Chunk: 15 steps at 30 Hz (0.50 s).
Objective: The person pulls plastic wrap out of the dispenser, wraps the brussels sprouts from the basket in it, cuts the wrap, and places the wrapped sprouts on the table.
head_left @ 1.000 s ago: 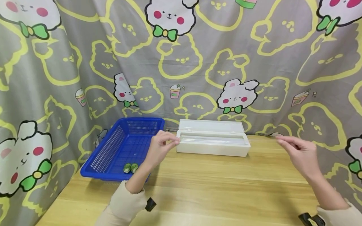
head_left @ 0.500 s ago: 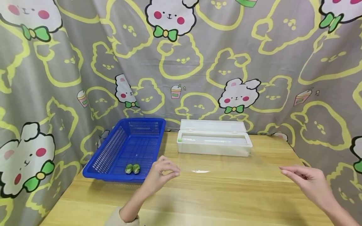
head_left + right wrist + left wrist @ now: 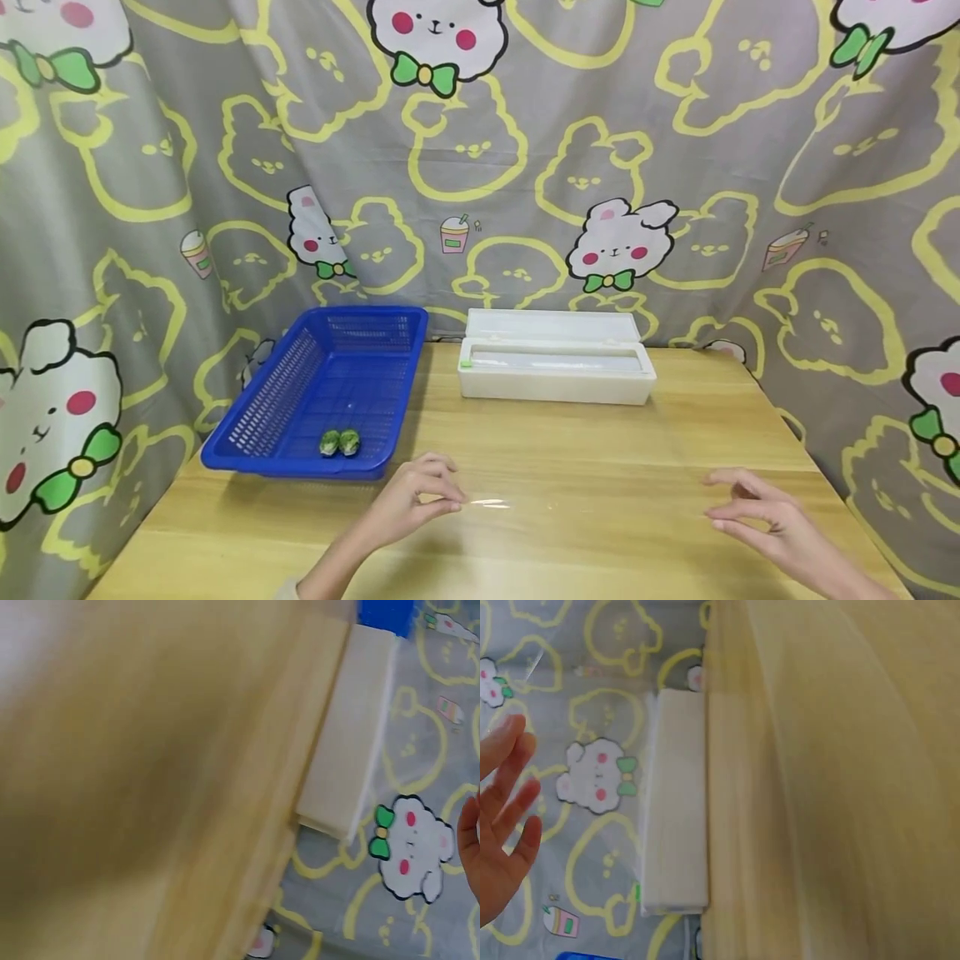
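Observation:
A clear sheet of plastic wrap (image 3: 491, 503) stretches low over the table between the two hands, showing mostly by its glints. My left hand (image 3: 420, 500) pinches its left end with thumb and fingertips; in the left wrist view this hand (image 3: 506, 817) shows at the left edge. At the right end, my right hand (image 3: 772, 521) holds the film near thumb and middle finger, index finger raised. Only a bit of that hand (image 3: 470, 840) enters the right wrist view. Behind the film, a white plastic wrap dispenser (image 3: 555, 387) stands with its lid up.
On the left stands a blue plastic basket (image 3: 416, 375) with two small green sprout-like vegetables (image 3: 349, 442) at its near end. A green slider (image 3: 467, 363) sits at the dispenser's left end. The wooden table (image 3: 570, 450) ends at a patterned curtain (image 3: 510, 183).
Both hands have come down and toward the body from near the dispenser, bringing the film over the bare table. The right index finger has lifted away from the thumb.

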{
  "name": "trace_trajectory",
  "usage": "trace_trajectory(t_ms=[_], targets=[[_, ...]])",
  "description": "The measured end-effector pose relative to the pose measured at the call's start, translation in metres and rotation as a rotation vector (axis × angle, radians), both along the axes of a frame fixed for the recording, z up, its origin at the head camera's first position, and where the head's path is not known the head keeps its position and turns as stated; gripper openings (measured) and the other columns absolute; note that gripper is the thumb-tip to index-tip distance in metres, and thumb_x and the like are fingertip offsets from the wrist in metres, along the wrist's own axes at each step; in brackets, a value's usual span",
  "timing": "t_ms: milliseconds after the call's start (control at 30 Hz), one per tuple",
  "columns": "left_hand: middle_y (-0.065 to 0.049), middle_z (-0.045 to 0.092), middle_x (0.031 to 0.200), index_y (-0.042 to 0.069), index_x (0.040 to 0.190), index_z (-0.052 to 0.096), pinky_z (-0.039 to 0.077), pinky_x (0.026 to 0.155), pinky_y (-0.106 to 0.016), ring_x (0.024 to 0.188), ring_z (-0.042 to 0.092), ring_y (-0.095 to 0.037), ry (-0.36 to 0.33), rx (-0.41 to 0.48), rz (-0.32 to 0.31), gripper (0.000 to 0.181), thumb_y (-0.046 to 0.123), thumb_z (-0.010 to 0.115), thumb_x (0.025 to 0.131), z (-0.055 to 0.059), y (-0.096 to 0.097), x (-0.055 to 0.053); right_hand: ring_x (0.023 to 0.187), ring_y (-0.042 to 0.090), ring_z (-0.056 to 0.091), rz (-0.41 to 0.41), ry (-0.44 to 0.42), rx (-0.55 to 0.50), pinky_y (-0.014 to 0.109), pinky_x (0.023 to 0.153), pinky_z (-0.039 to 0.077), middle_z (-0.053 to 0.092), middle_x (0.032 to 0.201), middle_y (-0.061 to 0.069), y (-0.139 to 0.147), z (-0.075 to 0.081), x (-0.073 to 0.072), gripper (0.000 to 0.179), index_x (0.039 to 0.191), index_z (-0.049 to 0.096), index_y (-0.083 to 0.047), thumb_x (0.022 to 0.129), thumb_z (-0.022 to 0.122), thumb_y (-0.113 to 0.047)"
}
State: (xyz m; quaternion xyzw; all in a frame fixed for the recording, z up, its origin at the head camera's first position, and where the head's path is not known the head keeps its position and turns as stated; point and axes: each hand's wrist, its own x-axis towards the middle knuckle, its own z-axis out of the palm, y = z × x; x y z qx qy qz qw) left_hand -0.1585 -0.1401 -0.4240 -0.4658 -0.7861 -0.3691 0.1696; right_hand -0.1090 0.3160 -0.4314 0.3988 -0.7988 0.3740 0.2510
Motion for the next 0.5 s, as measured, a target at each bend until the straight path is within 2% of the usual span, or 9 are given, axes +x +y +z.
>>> trace_trajectory(t_ms=[33, 100, 167, 267, 367, 500], targets=[[0.005, 0.068, 0.075, 0.013, 0.08, 0.074, 0.05, 0.084, -0.03, 0.092, 0.061, -0.018, -0.005, -0.01, -0.011, 0.007, 0.009, 0.072, 0.075, -0.001, -0.002, 0.001, 0.089, -0.006, 0.048, 0.008, -0.005, 0.012, 0.011, 0.066, 0.037, 0.057, 0.121, -0.012, 0.0, -0.003, -0.001, 0.033, 0.093, 0.072, -0.017, 0.068, 0.073, 0.005], [0.004, 0.068, 0.075, 0.012, 0.082, 0.074, 0.051, 0.087, -0.033, 0.097, 0.063, -0.022, -0.028, -0.032, -0.039, 0.007, 0.009, 0.071, 0.076, -0.003, -0.004, 0.001, 0.096, -0.009, 0.051, 0.02, -0.028, 0.032, 0.007, 0.072, 0.039, 0.059, 0.123, -0.015, -0.001, -0.008, -0.001, 0.043, 0.095, 0.071, -0.018, 0.063, 0.073, 0.012], [0.002, 0.069, 0.076, 0.011, 0.083, 0.074, 0.052, 0.086, -0.032, 0.098, 0.065, -0.024, -0.071, -0.054, -0.073, 0.007, 0.008, 0.07, 0.078, -0.005, -0.006, 0.002, 0.1, -0.009, 0.054, 0.039, -0.043, 0.041, 0.004, 0.077, 0.04, 0.064, 0.118, -0.014, 0.0, -0.014, -0.002, 0.049, 0.096, 0.071, -0.017, 0.06, 0.072, 0.016], [0.0, 0.069, 0.079, 0.009, 0.084, 0.073, 0.053, 0.084, -0.028, 0.094, 0.066, -0.025, -0.107, -0.109, -0.102, 0.008, 0.005, 0.069, 0.079, -0.009, -0.006, 0.002, 0.1, -0.009, 0.056, 0.014, -0.049, 0.091, 0.003, 0.082, 0.04, 0.068, 0.11, -0.014, 0.001, -0.023, -0.002, 0.049, 0.096, 0.071, -0.017, 0.058, 0.073, 0.014], [0.0, 0.069, 0.081, 0.007, 0.084, 0.073, 0.053, 0.082, -0.025, 0.091, 0.067, -0.023, -0.106, -0.169, -0.092, 0.008, 0.004, 0.07, 0.077, -0.015, -0.005, -0.001, 0.097, -0.009, 0.055, 0.006, -0.136, 0.162, 0.003, 0.079, 0.04, 0.068, 0.11, -0.015, 0.003, -0.033, -0.001, 0.043, 0.1, 0.071, -0.017, 0.065, 0.073, 0.009], [0.001, 0.069, 0.083, 0.008, 0.084, 0.073, 0.053, 0.081, -0.022, 0.087, 0.067, -0.017, -0.125, -0.229, -0.063, 0.008, 0.005, 0.07, 0.077, -0.026, 0.0, -0.005, 0.091, -0.007, 0.051, 0.006, -0.259, 0.263, 0.01, 0.07, 0.042, 0.068, 0.111, -0.01, 0.004, -0.045, 0.002, 0.033, 0.107, 0.07, -0.015, 0.077, 0.069, -0.002]])
